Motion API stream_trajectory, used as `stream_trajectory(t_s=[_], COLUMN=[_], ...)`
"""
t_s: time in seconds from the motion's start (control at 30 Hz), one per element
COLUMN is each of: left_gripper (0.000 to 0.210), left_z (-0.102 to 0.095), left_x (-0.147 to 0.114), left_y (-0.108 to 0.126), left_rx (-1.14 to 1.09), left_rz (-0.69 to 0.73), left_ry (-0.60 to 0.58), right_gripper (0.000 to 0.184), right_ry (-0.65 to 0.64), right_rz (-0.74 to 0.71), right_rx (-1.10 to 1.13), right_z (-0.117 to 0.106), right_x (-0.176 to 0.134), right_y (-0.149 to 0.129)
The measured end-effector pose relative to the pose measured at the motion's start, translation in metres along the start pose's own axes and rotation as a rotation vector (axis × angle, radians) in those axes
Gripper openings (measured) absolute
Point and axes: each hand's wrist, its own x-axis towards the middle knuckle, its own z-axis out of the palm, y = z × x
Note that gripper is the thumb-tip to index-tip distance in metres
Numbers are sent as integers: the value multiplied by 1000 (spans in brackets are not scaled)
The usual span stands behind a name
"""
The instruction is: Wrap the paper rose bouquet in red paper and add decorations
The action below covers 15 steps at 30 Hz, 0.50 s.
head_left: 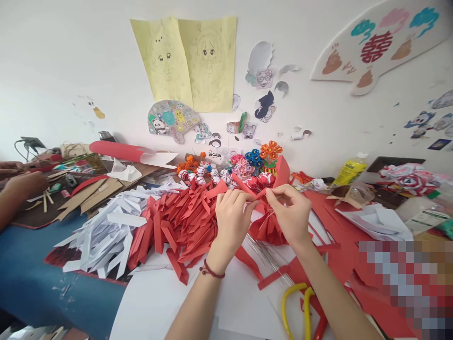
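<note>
A red paper strip (282, 171) stands up between my hands, its lower part pinched at both sides. My left hand (231, 217) grips it with thumb and forefinger, the other fingers curled. From the right, my right hand (292, 212) pinches the same strip close by; the exact fold is hard to make out. Under my hands lie gathered red paper (267, 227) and a bundle of thin metal wires (269, 257). To the left spreads a heap of folded red paper strips (187, 212), with folded white strips (109, 231) beyond it. Yellow-handled scissors (307, 307) lie below my right forearm.
Red and white paper flowers (212, 177) and colourful small flowers (271, 151) stand behind my hands. Red sheets (348, 226) cover the right side. A yellow bottle (350, 169) stands at the back right. At the far left, another person's hand (26, 184) works over cardboard strips (97, 196).
</note>
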Motion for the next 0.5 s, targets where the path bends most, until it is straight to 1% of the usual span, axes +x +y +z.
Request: stream_trajectory(t_s=[0.1,0.23,0.37,0.43,0.5], left_gripper=[13,15,13,11,10], left_z=[1,1,-2,-4,-7], left_x=[0,-1,0,1,4], left_y=[2,3,5,6,6], left_rx=[9,-18,-23,-66,-173], left_rz=[-46,-127,-141,-134,-154], left_ry=[-7,-51,-91,-80,-57], right_gripper=[15,16,21,21,22], right_ry=[5,-11,-11,-1,0], right_rz=[35,119,172,170,154], right_rx=[28,84,152,187,217], right_z=[3,6,7,6,5], right_x=[-2,-5,-6,-5,-2], right_y=[1,4,5,5,7])
